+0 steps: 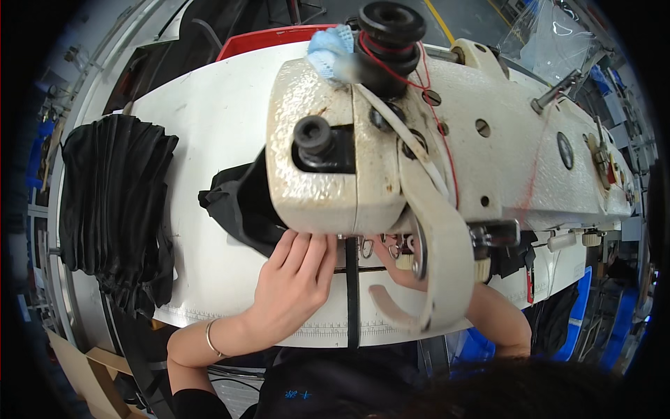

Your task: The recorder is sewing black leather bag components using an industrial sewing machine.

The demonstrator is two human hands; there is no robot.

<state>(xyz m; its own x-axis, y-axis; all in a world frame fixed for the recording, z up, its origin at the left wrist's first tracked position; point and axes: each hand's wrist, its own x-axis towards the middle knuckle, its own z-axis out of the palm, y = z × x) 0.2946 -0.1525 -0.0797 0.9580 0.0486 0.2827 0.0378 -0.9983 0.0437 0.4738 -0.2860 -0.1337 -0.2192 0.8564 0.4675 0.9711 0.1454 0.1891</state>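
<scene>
My left hand [293, 283] reaches to the front underside of the cream sewing machine head [314, 206], its bent fingers pressed together at a bunched black fabric piece [230, 202]; the fingertips are partly hidden. A narrow black strip [352, 293] runs from the needle area to the table's front edge, just right of that hand. My right hand [391, 262] comes in from the right behind the curved cream lever [450, 279] to the metal parts under the head; most of its fingers are hidden. Red thread hangs from a black knob [389, 38] on top.
A pleated stack of black fabric [115, 202] lies on the white table [188, 91] at left. A red tray [255, 42] stands behind the table, blue bins [583, 307] at right, a cardboard box [77, 363] at lower left. More dark cloth [506, 262] sits right of the machine.
</scene>
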